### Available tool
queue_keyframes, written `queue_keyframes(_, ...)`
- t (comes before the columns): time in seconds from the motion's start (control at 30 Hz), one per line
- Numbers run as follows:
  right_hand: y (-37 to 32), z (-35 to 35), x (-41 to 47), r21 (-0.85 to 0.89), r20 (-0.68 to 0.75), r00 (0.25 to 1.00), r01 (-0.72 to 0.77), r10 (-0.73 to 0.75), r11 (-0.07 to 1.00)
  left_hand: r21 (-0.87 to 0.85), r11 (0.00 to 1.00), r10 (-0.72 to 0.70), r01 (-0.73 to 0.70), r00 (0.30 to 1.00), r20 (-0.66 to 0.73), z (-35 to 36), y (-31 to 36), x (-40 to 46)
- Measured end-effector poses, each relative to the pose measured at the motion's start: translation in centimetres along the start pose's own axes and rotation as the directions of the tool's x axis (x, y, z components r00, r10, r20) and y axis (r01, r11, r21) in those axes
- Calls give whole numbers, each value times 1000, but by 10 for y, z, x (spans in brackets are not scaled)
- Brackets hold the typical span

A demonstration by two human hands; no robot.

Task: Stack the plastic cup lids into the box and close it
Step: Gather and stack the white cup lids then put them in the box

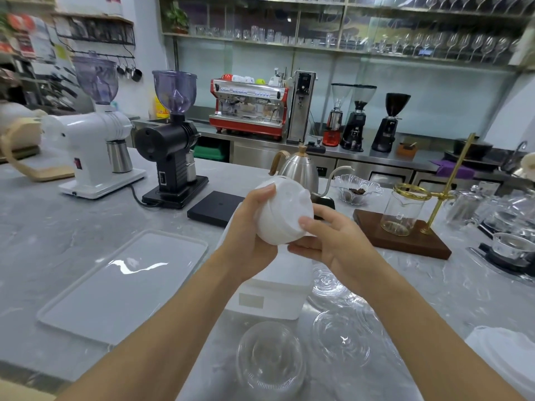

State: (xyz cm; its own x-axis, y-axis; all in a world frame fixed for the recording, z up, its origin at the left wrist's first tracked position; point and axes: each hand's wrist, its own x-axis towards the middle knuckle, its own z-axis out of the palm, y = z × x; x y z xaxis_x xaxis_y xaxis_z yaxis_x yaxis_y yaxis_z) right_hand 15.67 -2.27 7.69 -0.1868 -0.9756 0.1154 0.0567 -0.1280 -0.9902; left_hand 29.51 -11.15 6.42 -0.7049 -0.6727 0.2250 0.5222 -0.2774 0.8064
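Observation:
Both hands hold a stack of white plastic cup lids in the air above the white box. My left hand grips the stack's left side, and my right hand holds its right end with thumb and fingers. The box stands on the grey counter right below the hands, mostly hidden by my forearms. A stack of clear dome lids sits in front of the box. Clear flat lids lie scattered to its right. The flat white box lid lies on the counter to the left.
A white grinder and a black grinder stand at the far left. A black scale, a steel kettle, a glass dish and a wooden drip stand lie beyond the box. Glassware crowds the right edge.

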Motion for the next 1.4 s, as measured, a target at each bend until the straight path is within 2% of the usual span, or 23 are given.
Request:
queue_keyframes(0.17,-5,6,24,183,-18,998,-51,55,982,197,980,-27,31,999,-27,-16,19,8)
queue_keyframes(0.27,-2,8,44,141,-114,989,-79,95,987,351,932,-2,94,968,-253,-24,25,16)
queue_keyframes(0.33,4,12,55,65,-196,973,-107,118,992,482,868,95,119,913,-397,-35,24,20)
queue_keyframes(0.4,13,16,64,28,-239,958,-157,159,987,680,723,218,119,895,-389,-48,19,24)
queue_keyframes(0.47,20,21,72,12,-264,944,-200,197,980,873,464,343,149,879,-332,-54,14,22)
queue_keyframes(0.5,23,24,77,-4,-271,941,-212,203,977,923,336,385,186,867,-315,-56,12,20)
queue_keyframes(0.53,26,27,82,-29,-280,937,-224,207,974,942,253,404,219,861,-309,-60,11,20)
queue_keyframes(0.57,28,29,87,-63,-289,934,-239,211,969,945,215,401,246,860,-316,-64,9,21)
queue_keyframes(0.67,34,36,97,-161,-311,922,-290,230,943,931,199,347,305,867,-358,-76,3,25)
queue_keyframes(0.8,35,34,106,-177,-320,897,-373,305,911,945,110,236,309,915,-326,-82,-2,29)
queue_keyframes(0.93,40,32,112,-237,-356,859,-464,369,854,957,108,170,270,943,-286,-85,-3,28)
queue_keyframes(1.07,47,39,120,-283,-356,839,-517,412,808,933,88,79,349,931,-356,-83,-1,25)
queue_keyframes(1.33,71,45,140,-457,-378,864,-488,334,744,929,76,46,362,930,-366,-84,-1,24)
queue_keyframes(1.4,72,40,142,-576,-368,886,-456,283,679,925,77,37,372,926,-375,-84,-1,24)
